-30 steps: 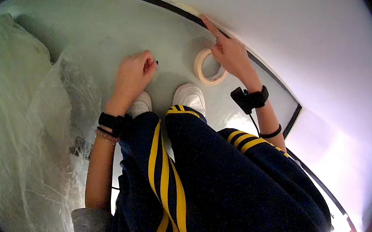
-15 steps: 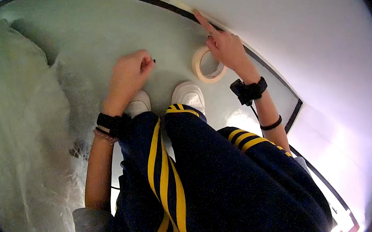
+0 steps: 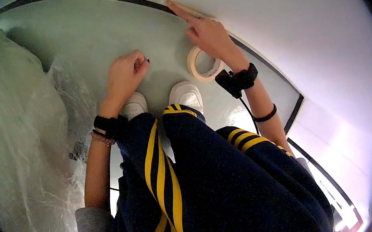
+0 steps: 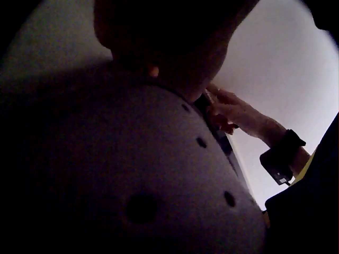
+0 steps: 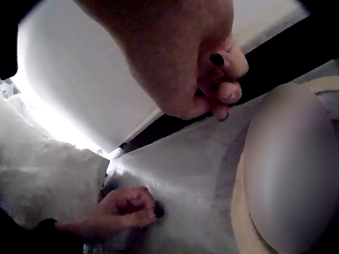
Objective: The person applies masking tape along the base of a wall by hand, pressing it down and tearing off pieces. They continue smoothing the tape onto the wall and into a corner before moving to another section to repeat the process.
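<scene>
My right hand has its index finger straight along the foot of the white wall, its tip on a pale tan strip above the black edging. The other fingers of that hand are curled in, as the right wrist view also shows. A roll of cream tape lies flat on the floor beneath the right hand. Over the floor in front of the left shoe, my left hand is curled with nothing visible in it. The left wrist view is dark, with the right hand beside the wall.
Crumpled clear plastic sheeting covers the floor on the left. Two white shoes, the left and the right, stand on the grey-green floor. The white wall curves round the right side.
My right hand has slid up and to the left along the wall's foot, index finger still straight. The left hand has shifted slightly left, still curled.
</scene>
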`<state>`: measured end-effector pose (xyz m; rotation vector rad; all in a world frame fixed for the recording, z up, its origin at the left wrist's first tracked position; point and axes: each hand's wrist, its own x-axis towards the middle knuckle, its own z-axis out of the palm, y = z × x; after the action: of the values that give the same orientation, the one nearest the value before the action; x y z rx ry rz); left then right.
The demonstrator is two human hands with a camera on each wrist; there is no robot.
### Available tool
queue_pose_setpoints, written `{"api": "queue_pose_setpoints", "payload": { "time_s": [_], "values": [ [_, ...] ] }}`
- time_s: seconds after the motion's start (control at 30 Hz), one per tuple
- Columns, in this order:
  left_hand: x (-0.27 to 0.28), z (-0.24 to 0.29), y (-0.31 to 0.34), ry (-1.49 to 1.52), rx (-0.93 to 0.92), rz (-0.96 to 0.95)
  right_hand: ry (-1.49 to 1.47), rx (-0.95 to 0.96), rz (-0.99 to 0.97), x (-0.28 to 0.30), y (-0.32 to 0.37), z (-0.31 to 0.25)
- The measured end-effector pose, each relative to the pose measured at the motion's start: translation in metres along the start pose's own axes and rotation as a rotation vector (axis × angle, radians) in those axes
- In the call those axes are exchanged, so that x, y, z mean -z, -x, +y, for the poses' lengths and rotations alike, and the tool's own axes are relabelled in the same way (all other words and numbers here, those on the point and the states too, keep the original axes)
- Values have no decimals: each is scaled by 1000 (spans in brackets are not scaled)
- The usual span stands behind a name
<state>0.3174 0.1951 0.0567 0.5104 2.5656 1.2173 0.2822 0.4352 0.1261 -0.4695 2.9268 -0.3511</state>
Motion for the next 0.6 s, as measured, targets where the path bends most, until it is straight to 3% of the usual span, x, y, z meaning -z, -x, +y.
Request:
{"api": "queue_pose_setpoints", "payload": {
  "time_s": [0.17,0.23,0.6],
  "values": [
    [-37,11,18,-12,73,35,-57,114,9,-17,13,19],
    [-36,13,18,20,129,13,-142,-18,-86,-17,14,15],
    [-8,-16,-10,82,133,-48,-288,-270,-163,-13,16,29]
  ]
}}
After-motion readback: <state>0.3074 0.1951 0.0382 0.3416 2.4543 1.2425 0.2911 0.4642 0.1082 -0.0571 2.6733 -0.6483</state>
